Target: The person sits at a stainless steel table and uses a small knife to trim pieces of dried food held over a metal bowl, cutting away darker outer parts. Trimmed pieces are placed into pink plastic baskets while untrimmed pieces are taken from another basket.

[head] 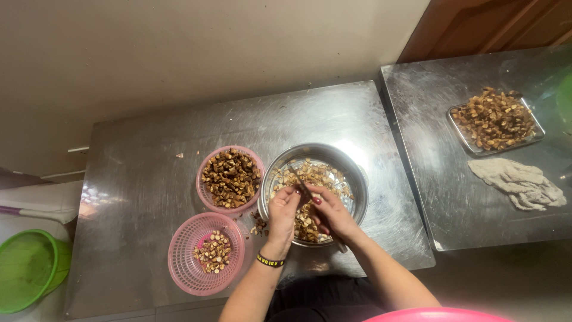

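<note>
1. Head view, far left: a green bucket [27, 271] is seen on the floor at 8 o'clock from the steel table [149, 149].
2. A pink basket [205, 253] with a small heap of cut brown pieces is set near the table's front edge; a second pink basket [231, 179], nearly full of darker pieces, lies at 1 o'clock from it, just beside.
3. The left hand [281, 216], a black wristband on its wrist, is curled over the steel bowl [351, 173], its fingertips pinching a small piece [290, 189].
4. The right hand [333, 213] is closed around a knife [302, 189], whose blade points toward 11 o'clock and meets the pinched piece.
5. The bowl holds pale and brown pieces and touches the fuller basket at its 9 o'clock side.
6. On the adjoining table, a steel tray [494, 122] of brown pieces is noted at 2 o'clock from the bowl, with a grey cloth [518, 183] at 6 o'clock from that tray.
</note>
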`<state>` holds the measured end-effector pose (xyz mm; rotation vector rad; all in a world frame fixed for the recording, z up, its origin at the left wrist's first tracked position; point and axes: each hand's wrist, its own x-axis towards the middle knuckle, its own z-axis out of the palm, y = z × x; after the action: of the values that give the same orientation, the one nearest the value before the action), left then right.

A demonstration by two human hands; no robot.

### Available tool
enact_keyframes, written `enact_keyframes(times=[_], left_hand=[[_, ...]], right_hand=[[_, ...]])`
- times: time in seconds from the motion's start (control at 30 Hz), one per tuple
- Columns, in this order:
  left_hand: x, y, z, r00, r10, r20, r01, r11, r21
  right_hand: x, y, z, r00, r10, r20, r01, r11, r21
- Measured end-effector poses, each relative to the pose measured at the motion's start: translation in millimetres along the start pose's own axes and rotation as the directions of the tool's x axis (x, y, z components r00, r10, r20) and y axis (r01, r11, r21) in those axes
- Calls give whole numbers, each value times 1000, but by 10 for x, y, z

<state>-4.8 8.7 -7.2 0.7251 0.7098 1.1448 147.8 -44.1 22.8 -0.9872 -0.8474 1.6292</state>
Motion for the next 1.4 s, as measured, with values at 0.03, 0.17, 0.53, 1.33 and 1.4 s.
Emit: enact_keyframes(times=[0.03,0.17,0.53,1.33,1.4], left_hand=[[22,22,-10,1000,-23,-19,23,1000,-4],[65,125,-71,989,-116,-91,116,993,-4],[-3,44,45,995,-86,-43,81,990,-118],[-5,47,-24,993,-118,-20,115,987,-112],[-29,64,-14,990,-143,-19,139,982,-131]], right_hand=[[-10,-13,-13,1000,15,-22,-14,999,30],[-54,-15,-22,992,-68,-102,62,996,-61],[-98,75,183,949,-314,-30,194,656,-729],[-146,71,152,957,-290,-1,207,686,-697],[-154,39,186,967,-254,-31,155,676,-721]])
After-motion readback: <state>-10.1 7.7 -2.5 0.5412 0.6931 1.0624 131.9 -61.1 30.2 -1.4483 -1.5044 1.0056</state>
